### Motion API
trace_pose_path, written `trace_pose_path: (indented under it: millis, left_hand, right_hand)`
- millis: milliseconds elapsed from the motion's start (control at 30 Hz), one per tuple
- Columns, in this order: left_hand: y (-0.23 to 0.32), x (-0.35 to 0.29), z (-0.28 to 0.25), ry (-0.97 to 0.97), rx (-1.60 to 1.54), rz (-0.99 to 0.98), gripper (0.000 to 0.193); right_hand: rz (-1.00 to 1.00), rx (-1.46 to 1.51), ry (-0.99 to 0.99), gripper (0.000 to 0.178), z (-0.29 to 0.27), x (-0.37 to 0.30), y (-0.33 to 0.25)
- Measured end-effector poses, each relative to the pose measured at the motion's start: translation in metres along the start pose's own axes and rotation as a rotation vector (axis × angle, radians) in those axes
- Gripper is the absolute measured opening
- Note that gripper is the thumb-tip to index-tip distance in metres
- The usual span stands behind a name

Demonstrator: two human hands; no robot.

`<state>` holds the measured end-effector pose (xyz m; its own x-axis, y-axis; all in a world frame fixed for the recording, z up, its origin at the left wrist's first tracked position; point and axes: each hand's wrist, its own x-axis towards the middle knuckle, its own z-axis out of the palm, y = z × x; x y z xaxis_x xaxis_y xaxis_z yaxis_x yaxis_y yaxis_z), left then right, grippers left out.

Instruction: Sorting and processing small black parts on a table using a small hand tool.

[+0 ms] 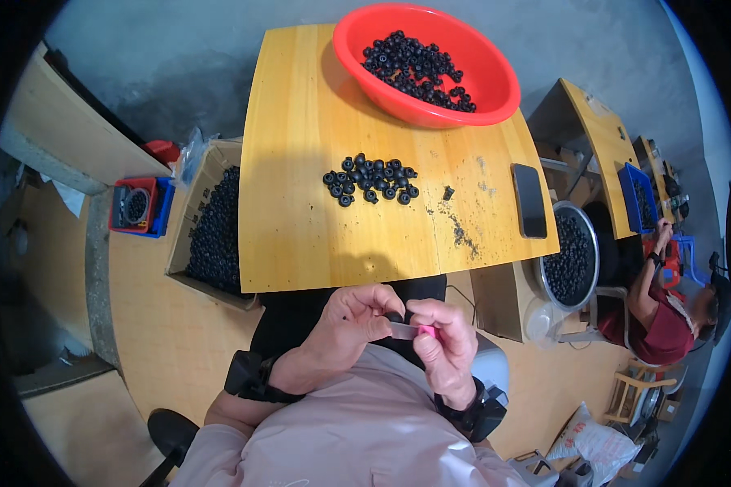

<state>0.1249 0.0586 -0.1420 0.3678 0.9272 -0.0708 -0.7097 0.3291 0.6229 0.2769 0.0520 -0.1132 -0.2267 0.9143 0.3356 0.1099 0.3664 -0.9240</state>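
In front of my body, just off the table's near edge, my left hand [343, 326] is closed on a small round black part [394, 316]. My right hand [448, 351] grips a small knife [404, 331] by its pink handle. Its short pale blade points left and lies against or very close to the black part; the fingers partly hide the contact. On the wooden table [300, 235] beyond my hands lies a loose cluster of similar black parts [370, 174], several showing a hole. Black scraps [461, 235] are scattered to their right.
A red basin [495, 89] with more black parts stands at the table's far side. A phone [529, 201] lies near the right edge. Left is a cardboard box [188, 203] of parts; right, a metal bowl [593, 243]. A co-worker [650, 325] sits far right.
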Motion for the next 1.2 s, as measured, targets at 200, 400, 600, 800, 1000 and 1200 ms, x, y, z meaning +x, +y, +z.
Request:
trace_pose_path:
  millis: [200,400,600,800,1000,1200]
  left_hand:
    - [0.002,0.000,0.003,0.002,0.007,-0.005,0.011]
    - [0.001,0.000,-0.002,-0.031,0.028,0.000,0.010]
    - [0.018,-0.012,0.010,-0.137,0.186,0.013,0.027]
    - [0.008,-0.007,-0.014,-0.063,0.049,0.065,0.025]
    - [0.014,-0.017,-0.022,-0.006,0.060,-0.115,0.012]
    - [0.021,-0.029,-0.034,-0.004,-0.034,-0.094,0.014]
  right_hand:
    - [-0.068,-0.146,-0.048,0.022,0.002,0.002,-0.001]
    - [-0.036,-0.152,-0.071,0.020,0.000,0.002,-0.003]
    - [0.365,0.038,0.291,0.017,-0.015,0.006,0.040]
    - [0.192,0.279,-0.033,0.031,-0.008,0.018,0.008]
    - [0.082,0.147,-0.224,0.010,0.024,0.029,-0.003]
    - [0.238,0.270,-0.265,0.015,0.046,0.036,0.002]
